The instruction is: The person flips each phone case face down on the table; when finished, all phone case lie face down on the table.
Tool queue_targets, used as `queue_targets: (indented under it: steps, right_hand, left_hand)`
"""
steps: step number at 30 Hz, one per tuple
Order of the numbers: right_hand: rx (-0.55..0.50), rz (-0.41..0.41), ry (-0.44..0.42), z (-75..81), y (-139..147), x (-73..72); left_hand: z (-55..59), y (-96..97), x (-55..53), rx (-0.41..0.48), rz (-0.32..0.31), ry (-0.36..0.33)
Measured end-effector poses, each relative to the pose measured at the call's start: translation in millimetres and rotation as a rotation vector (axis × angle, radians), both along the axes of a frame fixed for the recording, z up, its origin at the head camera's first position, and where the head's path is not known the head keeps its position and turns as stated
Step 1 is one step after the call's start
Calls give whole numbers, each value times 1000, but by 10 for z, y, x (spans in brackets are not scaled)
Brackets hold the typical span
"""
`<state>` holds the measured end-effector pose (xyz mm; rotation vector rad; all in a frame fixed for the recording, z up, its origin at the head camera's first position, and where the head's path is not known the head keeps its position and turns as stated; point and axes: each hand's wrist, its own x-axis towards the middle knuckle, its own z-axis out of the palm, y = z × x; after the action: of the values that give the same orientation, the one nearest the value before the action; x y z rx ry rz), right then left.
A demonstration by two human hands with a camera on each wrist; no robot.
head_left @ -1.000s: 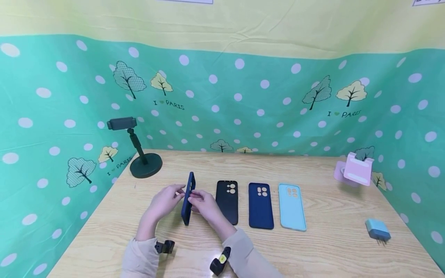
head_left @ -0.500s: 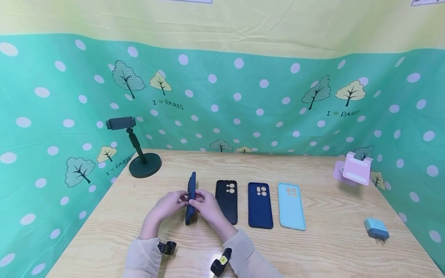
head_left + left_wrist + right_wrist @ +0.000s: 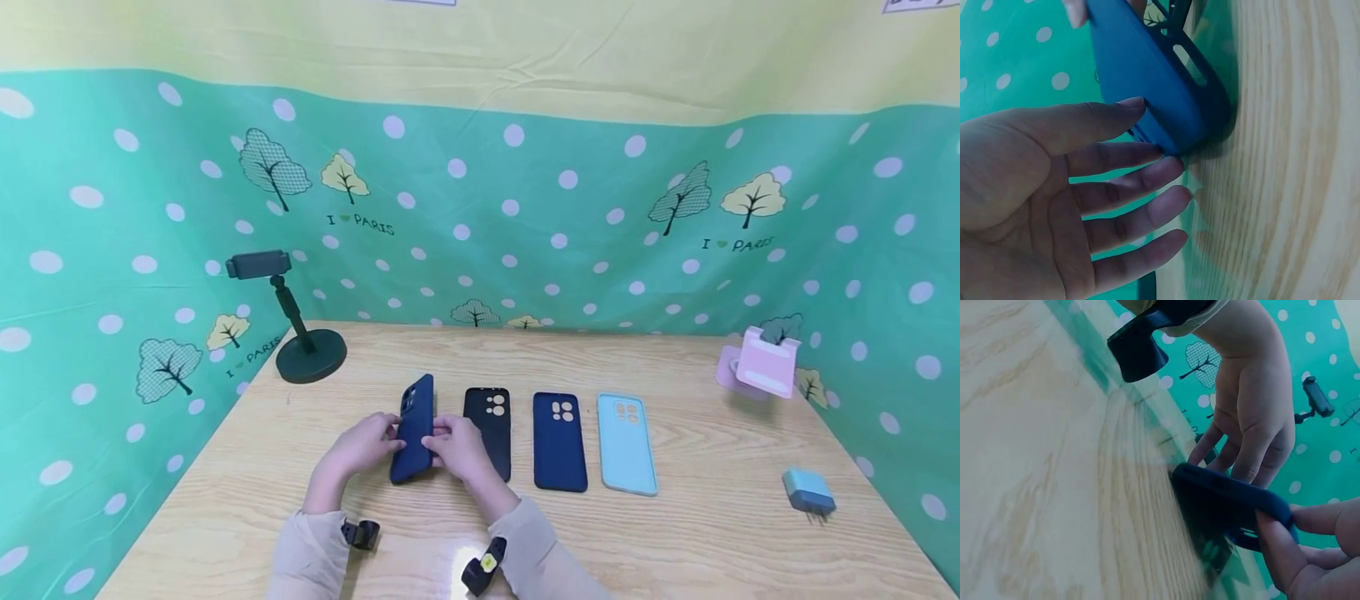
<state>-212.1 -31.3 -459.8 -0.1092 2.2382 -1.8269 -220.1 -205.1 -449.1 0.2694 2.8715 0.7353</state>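
Note:
A phone in a dark blue case [image 3: 415, 433] stands tilted on its lower edge, its back with the camera lenses facing up and to the right. My left hand [image 3: 365, 444] holds its left edge; in the left wrist view the thumb lies on the case back [image 3: 1147, 69] and the fingertips reach its edge. My right hand [image 3: 459, 448] pinches the right edge between thumb and fingers. To the right lie a black phone case [image 3: 487, 437], a navy phone case [image 3: 559, 454] and a light blue phone case [image 3: 627, 450]. The right hand partly covers the black one.
A black phone stand [image 3: 309, 354] is at the back left of the wooden table [image 3: 660, 550]. At the right are a pink phone stand [image 3: 767, 362] and a blue charger plug [image 3: 809, 492]. A patterned green cloth [image 3: 540, 183] hangs around the table.
The phone has turned from edge-on so its back now shows in the head view. Both hands have kept hold of it, the right hand shifting slightly right.

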Motion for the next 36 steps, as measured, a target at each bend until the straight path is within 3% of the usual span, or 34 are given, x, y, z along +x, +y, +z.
queue_targets:
  steps: [7,14,19,25,32,36]
  right_hand:
    - [150,-36,42,-15,4,21]
    - [502,-2,276,-50,-1,32]
    - [659,34,337,-50,7,36]
    - [690,54,350,-28,31,41]
    - [593,24,386,9,214,-9]
    - [547,-34,425,44,373,-76]
  left_hand:
    - [-32,4,-13,-42,14,23]
    - [-32,12,5,-78,39,22]
    - [-20,33,23,-88,54,23]
    - [-15,64,40,-130,55,55]
    - [80,177,83,-256,80,83]
    - [137,303,74,-244,85,153]
